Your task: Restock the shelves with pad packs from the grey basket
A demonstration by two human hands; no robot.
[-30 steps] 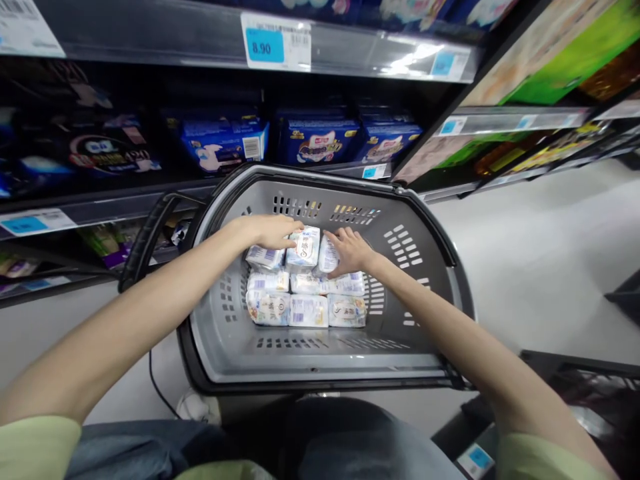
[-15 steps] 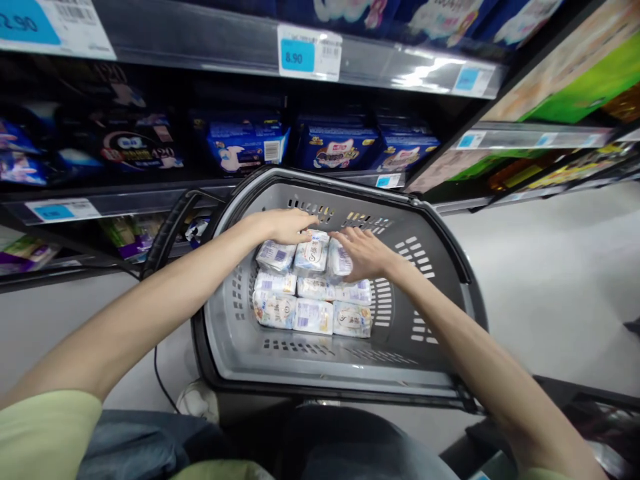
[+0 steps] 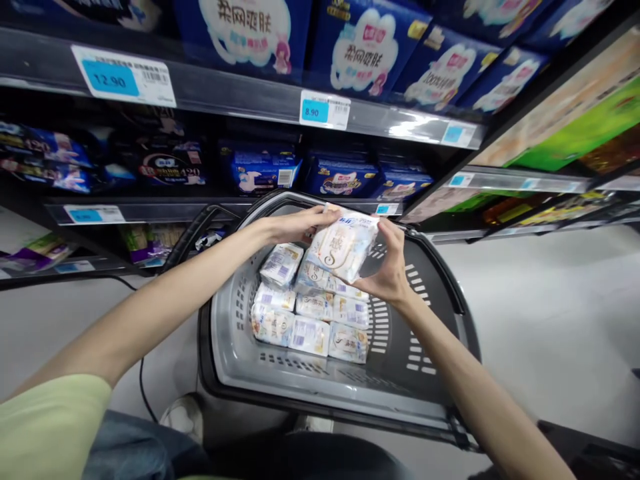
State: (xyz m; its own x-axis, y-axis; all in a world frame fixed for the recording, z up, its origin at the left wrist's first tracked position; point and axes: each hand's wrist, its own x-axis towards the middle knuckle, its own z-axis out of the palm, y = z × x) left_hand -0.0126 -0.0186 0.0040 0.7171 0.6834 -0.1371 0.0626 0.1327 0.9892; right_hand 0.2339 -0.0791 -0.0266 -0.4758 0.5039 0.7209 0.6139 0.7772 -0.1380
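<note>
A white pack of sanitary pads (image 3: 341,245) with pale printing is held up above the basket, tilted toward me. My left hand (image 3: 300,223) grips its upper left edge, fingers partly hidden behind it. On the other side, my right hand (image 3: 391,267) clasps the right edge, thumb at the lower corner and fingers near the top. Below lie several similar packs (image 3: 309,335) in rows, filling the left part of the grey shopping basket (image 3: 235,365). One loose pack (image 3: 281,265) leans at the basket's back left, beside the lifted one.
Shelves with blue packs (image 3: 343,177) and price tags (image 3: 325,110) stand just behind the basket. The basket's black handle (image 3: 187,243) sticks out at its left. More shelving with green boxes (image 3: 575,130) runs along the right, above a pale floor (image 3: 540,287).
Both hands were spread over the packs inside the basket. Now they hold one pack raised above the others. The view has tilted up, showing more of the upper shelf.
</note>
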